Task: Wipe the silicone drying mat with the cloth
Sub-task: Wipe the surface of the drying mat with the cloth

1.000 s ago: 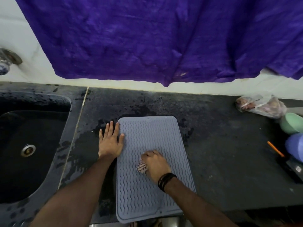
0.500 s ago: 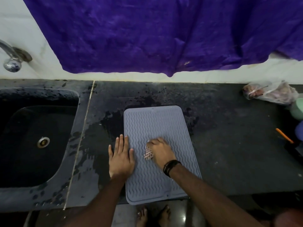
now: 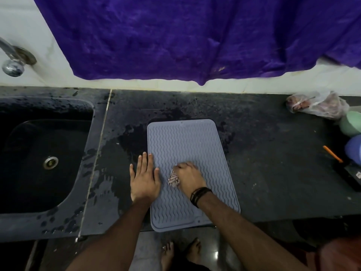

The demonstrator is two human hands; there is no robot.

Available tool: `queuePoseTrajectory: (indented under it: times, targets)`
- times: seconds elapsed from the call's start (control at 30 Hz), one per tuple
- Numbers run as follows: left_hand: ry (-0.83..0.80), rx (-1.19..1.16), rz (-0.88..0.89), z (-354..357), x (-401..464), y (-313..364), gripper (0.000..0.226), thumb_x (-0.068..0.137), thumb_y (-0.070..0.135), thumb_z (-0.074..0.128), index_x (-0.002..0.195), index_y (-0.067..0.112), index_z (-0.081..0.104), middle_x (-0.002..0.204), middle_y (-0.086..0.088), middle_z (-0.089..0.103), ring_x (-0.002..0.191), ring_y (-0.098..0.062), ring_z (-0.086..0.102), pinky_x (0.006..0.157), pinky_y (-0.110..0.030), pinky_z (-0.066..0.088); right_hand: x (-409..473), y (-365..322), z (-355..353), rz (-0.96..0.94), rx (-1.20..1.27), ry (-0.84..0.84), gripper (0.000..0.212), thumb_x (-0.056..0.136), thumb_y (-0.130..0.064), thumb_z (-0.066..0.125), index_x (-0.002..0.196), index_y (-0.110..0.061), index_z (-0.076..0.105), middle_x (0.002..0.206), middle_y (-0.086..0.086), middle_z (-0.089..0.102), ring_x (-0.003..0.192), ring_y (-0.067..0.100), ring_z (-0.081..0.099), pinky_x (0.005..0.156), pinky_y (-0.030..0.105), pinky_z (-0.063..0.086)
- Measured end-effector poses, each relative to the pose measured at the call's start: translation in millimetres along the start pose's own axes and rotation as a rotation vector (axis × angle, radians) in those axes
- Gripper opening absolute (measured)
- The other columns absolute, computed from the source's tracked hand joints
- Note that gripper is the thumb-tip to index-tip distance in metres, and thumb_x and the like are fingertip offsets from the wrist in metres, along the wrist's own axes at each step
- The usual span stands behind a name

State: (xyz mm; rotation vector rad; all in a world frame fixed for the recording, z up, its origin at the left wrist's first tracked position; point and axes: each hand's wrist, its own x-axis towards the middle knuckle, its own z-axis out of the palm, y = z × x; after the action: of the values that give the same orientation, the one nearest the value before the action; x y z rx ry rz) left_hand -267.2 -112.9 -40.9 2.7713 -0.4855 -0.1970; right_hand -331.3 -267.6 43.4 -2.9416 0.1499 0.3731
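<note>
Far left: tap [image 3: 12, 60] on the white wall, above the dark sink [image 3: 42, 163], drain visible in the basin. Counter [image 3: 273, 182] between sink and mat is wet, with dark splash marks.

My left hand [image 3: 144, 178] lies flat, palm down, fingers straight and close together. It holds nothing. It sits on the wet counter at the mat's left edge, thumb and forefinger side overlapping onto the mat.

Silicone drying mat [image 3: 187, 145]: grey-blue, wavy ribs, lying flat on the counter, its near end jutting just past the counter's front edge.

My right hand [image 3: 188, 178] is curled closed over the cloth [image 3: 173, 179], a small bunched striped wad pressed to the mat about midway along it, left of centre. Only part of the cloth shows beside my thumb. Dark bands on that wrist.

Purple fabric [image 3: 195, 36] hangs down the wall behind.

Far right: a clear plastic bag [image 3: 318, 104], a green cup [image 3: 351, 123], a blue cup [image 3: 354, 149], an orange pencil [image 3: 332, 153].
</note>
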Motion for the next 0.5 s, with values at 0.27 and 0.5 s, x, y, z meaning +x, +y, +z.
queuePoseTrajectory:
  times: [0.27,0.5]
  targets:
    - [-0.040,-0.023,0.006,-3,-3,0,0.062,0.107,0.042,0.020,0.161,0.017,0.003,0.168,-0.002,0.001,0.155,-0.017,-0.004,0.125,-0.047,-0.005,-53,-5,26,-0.052,-0.077,-0.065,0.056,0.081,-0.014,0.068,0.134,-0.011,0.049,0.137,0.010,0.049,0.128,0.029,0.040,0.109,0.044,0.034]
    - [-0.020,-0.031,0.029,-5,-63,-8,0.073,0.098,0.050,0.002,0.160,0.012,0.007,0.167,-0.003,0.003,0.155,-0.016,-0.003,0.126,-0.043,-0.003,-33,-23,7,-0.084,0.018,0.035,0.046,0.082,-0.014,0.068,0.126,-0.011,0.056,0.129,0.009,0.055,0.123,0.028,0.046,0.103,0.042,0.041]
